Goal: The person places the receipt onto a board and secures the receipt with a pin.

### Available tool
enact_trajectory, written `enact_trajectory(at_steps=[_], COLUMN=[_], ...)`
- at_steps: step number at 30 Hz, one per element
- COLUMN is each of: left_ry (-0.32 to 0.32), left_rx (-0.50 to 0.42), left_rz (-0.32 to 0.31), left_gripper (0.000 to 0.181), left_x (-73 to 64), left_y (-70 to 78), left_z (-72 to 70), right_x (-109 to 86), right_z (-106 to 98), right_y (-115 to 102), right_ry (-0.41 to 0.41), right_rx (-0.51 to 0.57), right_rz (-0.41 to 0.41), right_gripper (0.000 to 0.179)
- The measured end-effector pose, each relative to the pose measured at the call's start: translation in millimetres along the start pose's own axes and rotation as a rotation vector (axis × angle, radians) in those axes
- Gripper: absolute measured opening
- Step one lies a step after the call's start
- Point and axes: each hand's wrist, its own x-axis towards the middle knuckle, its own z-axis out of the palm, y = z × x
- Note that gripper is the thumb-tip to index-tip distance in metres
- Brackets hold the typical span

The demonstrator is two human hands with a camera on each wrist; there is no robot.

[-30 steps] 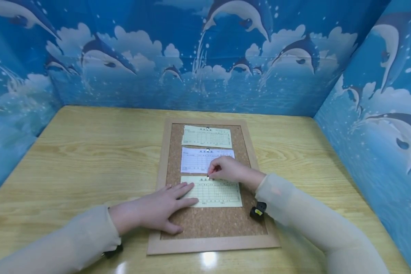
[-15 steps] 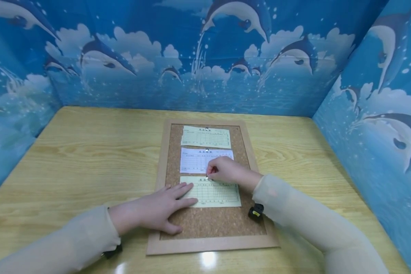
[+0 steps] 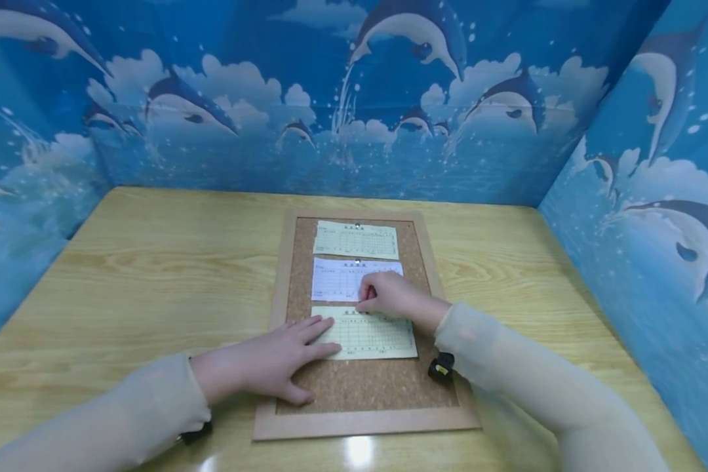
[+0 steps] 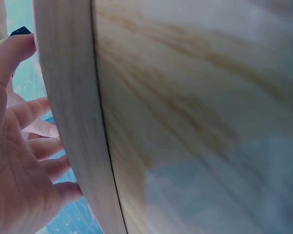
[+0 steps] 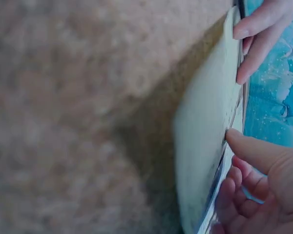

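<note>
A wood-framed cork board [image 3: 366, 387] lies on the table with three printed slips in a column. My left hand [image 3: 280, 357] rests spread on the board, fingertips on the left part of the lowest, pale green slip [image 3: 377, 337]. At that slip's top edge is my right hand [image 3: 392, 293], its thumb [image 5: 244, 144] pressing there and the other fingers curled, apart from the thumb in the right wrist view. Any tack under the thumb is hidden. Small shiny tacks hold the lilac slip [image 3: 333, 280] and the upper green slip [image 3: 354, 242].
The wood-grain table [image 3: 171, 262] extends around the board. Blue dolphin-print cloth [image 3: 242, 157] hangs behind it and along both sides. A black wrist camera [image 3: 441, 367] hangs under the right sleeve, over the board's right edge.
A shiny tack head seen at the right thumb tip before is now covered by the thumb. The left hand and slips stay put; the head view shifts slightly.
</note>
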Motion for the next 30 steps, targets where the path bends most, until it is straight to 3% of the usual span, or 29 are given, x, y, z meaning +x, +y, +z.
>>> enact_trajectory(at_steps=[4, 7, 12, 15, 21, 27, 30], left_ry=[0.004, 0.003, 0.006, 0.006, 0.007, -0.003, 0.011], left_rx=[-0.008, -0.002, 0.018, 0.031, 0.066, 0.061, 0.055], left_rz=[0.000, 0.000, -0.005, -0.009, -0.008, -0.035, -0.037], left_gripper=[0.075, 0.075, 0.076, 0.076, 0.077, 0.084, 0.085], left_x=[0.7, 0.3, -0.8, -1.9, -1.7, -1.7, -1.6], left_y=[1.9, 2.2, -0.3, -3.0, -6.3, -3.6, -5.3], left_z=[0.3, 0.6, 0.0, -0.2, 3.9, 4.8, 4.4], right_x=[-8.3, -18.6, -31.1, -32.0, -34.0, -44.1, -50.8], right_z=[-0.2, 0.4, 1.1, 1.6, 3.2, -6.2, -17.1], right_y=[2.2, 1.9, -2.3, -5.4, 7.5, 30.6, 42.5], right_ry=[0.018, 0.002, -0.046, -0.045, -0.041, 0.073, 0.092], right_rx=[-0.088, -0.205, -0.474, -0.539, -0.401, -0.263, -0.234], right_rz=[-0.151, -0.248, -0.310, -0.349, -0.347, -0.271, -0.209], right_gripper=[0.005, 0.015, 0.033, 0.037, 0.065, 0.069, 0.073])
